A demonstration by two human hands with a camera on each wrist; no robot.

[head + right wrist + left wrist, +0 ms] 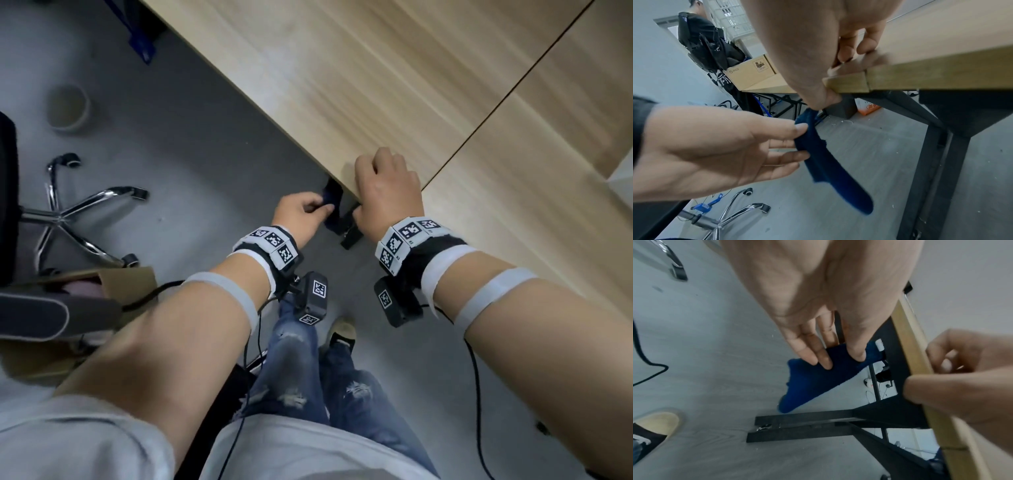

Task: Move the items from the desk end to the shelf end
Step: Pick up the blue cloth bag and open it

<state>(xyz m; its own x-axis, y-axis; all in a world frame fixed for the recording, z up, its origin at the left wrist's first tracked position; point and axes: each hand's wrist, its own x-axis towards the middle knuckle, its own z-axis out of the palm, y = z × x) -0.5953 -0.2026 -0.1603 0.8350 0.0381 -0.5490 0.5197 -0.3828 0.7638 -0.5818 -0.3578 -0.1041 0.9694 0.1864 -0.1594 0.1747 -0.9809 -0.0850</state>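
A dark blue cloth (329, 202) hangs just below the near edge of the wooden desk (376, 85). My left hand (303, 214) pinches it between thumb and fingers. In the left wrist view the cloth (813, 382) droops from that left hand (838, 360) toward the floor. My right hand (387, 190) grips the desk edge, fingers curled on top and thumb underneath. In the right wrist view the right hand (828, 65) clamps the desk edge (920, 78) while the left hand (725, 146) holds the cloth (834, 170) beside it.
Black metal desk legs (818, 418) stand under the top. A chrome chair base (85, 212) and a paper cup (66, 109) are on the grey floor at left. Farther along the desk sit a cardboard box (750, 71) and another person (698, 40).
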